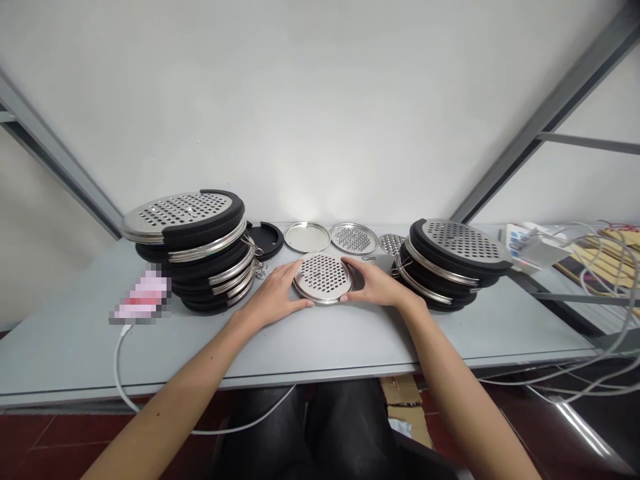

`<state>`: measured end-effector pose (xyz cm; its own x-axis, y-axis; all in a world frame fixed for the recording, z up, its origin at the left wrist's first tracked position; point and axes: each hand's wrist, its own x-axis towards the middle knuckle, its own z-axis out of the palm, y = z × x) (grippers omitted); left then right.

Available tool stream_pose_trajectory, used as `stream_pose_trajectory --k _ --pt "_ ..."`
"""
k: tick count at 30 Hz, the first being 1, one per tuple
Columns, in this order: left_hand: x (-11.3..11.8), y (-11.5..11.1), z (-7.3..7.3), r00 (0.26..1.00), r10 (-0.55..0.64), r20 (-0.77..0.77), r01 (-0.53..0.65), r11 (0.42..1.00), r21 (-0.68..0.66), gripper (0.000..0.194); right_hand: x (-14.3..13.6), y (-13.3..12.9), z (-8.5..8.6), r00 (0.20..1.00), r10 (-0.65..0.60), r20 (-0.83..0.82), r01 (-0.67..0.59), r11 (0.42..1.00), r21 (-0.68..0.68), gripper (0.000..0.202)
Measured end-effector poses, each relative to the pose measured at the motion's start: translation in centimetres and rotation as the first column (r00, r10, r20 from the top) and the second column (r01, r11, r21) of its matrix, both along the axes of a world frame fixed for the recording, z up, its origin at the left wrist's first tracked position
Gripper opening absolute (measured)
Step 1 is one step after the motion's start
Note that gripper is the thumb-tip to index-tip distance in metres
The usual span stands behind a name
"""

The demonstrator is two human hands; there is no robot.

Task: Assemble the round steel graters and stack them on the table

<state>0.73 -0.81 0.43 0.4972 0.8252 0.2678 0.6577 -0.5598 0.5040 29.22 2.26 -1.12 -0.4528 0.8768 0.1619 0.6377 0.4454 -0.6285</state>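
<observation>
Metal disc (325, 277) is being held in front of the body, level, holed face up, low at the counter (310, 347); whether it is being lifted clear or resting cannot be told. It is lying directly between the fingers of both hands. Being round, no long axis is being shown. Neither hand is being placed nearer: the left edge is being touched by the left hand (275, 290), the right edge by the right hand (377, 283). On each side the rim is being gripped, thumb on the near edge, fingers curving toward the far edge.

Just behind, containers: a shallow round tray (307, 238) is lying with its pale flat inside being shown. Beside it a rimmed tray (355, 239) is showing a holed surface; whether a separate disc is being held inside cannot be told. Farther out, a black holder (265, 240) is lying left, a loose holed disc (391, 244) right, partly being hidden by the right stack (445, 263). The left stack (200, 257) is standing taller. At far right, a small box (520, 247) is being seen, contents unclear.
</observation>
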Motion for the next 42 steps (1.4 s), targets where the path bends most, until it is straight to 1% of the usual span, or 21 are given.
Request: stream_pose_trajectory --k 6,12,17,24,29,33,35,40,42 --pt "-0.05 0.05 -0.09 1.0 0.0 -0.019 0.0 1.0 -0.009 0.08 -0.02 0.02 0.08 1.0 0.012 -0.009 -0.012 1.0 0.006 0.1" --pt "-0.11 0.03 -0.18 0.998 0.021 -0.052 -0.022 1.0 -0.016 0.076 -0.02 0.17 0.01 0.999 0.053 0.007 -0.053 0.996 0.073 0.097" --pt "-0.03 0.01 -0.12 0.995 0.034 -0.093 -0.035 0.999 -0.015 0.074 -0.24 -0.06 0.21 0.999 0.037 0.008 -0.037 0.997 0.06 0.097" --pt "-0.1 -0.06 -0.02 0.992 0.015 -0.122 -0.015 1.0 0.0 0.081 -0.29 -0.09 0.36 0.999 0.051 0.008 -0.052 0.997 0.059 0.096" --pt "-0.31 0.03 -0.25 0.988 0.031 -0.151 -0.031 1.0 0.004 0.081 -0.36 -0.13 0.5 0.999 0.034 0.015 -0.034 0.999 0.034 0.098" --pt "-0.33 -0.09 -0.18 0.983 0.035 -0.179 -0.034 0.999 0.006 0.081 -0.37 -0.13 0.48 0.999 0.044 0.008 -0.044 0.998 0.032 0.097" --pt "-0.3 -0.16 -0.09 0.983 0.033 -0.18 -0.031 0.999 0.015 0.077 -0.31 -0.11 0.45 0.999 0.044 0.01 -0.044 0.999 0.026 0.098" --pt "-0.29 0.03 -0.14 0.989 0.027 -0.142 -0.019 0.998 0.063 0.055 -0.2 -0.16 0.48 0.999 0.027 0.026 -0.026 1.0 -0.009 0.101" --pt "-0.32 0.17 -0.2 0.991 0.027 -0.129 -0.018 0.997 0.071 0.052 -0.21 -0.18 0.51 0.999 0.021 0.028 -0.021 1.0 -0.02 0.103"
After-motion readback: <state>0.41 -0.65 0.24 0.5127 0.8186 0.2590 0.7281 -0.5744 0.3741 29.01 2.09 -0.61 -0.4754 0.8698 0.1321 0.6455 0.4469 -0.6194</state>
